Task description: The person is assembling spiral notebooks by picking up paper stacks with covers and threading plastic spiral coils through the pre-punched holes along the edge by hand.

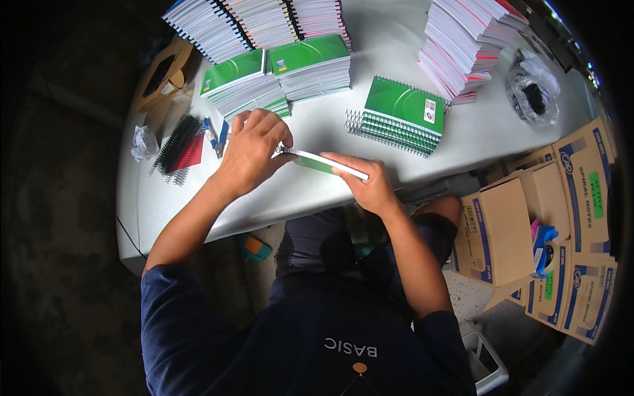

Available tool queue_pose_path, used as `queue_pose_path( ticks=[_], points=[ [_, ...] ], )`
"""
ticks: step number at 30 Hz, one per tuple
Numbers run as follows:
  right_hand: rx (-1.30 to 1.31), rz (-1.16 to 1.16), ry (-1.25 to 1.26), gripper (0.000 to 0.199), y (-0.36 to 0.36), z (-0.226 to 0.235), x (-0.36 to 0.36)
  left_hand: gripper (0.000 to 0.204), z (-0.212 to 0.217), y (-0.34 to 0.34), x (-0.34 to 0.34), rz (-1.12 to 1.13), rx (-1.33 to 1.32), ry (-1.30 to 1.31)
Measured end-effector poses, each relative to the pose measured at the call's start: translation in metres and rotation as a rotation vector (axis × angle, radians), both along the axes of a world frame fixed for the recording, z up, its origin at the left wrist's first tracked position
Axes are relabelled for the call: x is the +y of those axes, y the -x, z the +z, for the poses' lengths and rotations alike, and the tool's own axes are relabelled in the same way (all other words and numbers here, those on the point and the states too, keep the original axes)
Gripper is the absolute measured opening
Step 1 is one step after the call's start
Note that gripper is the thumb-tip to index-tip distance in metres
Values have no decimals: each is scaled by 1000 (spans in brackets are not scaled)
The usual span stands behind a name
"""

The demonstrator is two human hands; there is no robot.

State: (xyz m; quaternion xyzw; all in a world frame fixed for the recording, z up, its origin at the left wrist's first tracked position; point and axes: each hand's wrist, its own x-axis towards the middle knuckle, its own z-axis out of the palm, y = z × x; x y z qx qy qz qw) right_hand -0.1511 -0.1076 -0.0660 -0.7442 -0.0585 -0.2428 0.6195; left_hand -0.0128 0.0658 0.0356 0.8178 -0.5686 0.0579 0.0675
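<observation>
Over the table's near edge I hold a spiral notebook (323, 164) edge-on, its white page edges up and a green cover facing me. My right hand (366, 185) is closed round its right end, thumb and fingers on opposite sides. At its left end my left hand (254, 146) has its fingers curled and pinched at the corner where a bit of dark wire coil shows. Just beyond, to the right, lies a stack of green spiral notebooks (403, 109) with coils sticking out on the left. Blue-handled pliers (214, 138) lie left of my left hand.
Two stacks of green-covered pads (309, 56) stand beyond my hands, with coil-bound stacks (264, 23) behind. Loose black coils (177, 146) lie at left. A tall paper stack (465, 46) and a plastic bag (531, 89) are at far right. Cardboard boxes (492, 231) stand beside my right leg.
</observation>
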Motion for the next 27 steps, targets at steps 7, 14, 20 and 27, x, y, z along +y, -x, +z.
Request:
queue_pose_path(
  ticks=[7,14,20,27],
  points=[
    [42,-113,-62,32,15,-4,28,97,-107,70,44,-204,-238,-36],
    [-157,-122,172,35,14,-5,37,106,-107,53,41,-30,-191,267],
    [-183,-35,283,44,14,2,43,100,-119,68,47,-301,-247,423],
    [-165,-77,294,42,18,-10,43,101,-127,76,44,-320,-159,450]
  ],
)
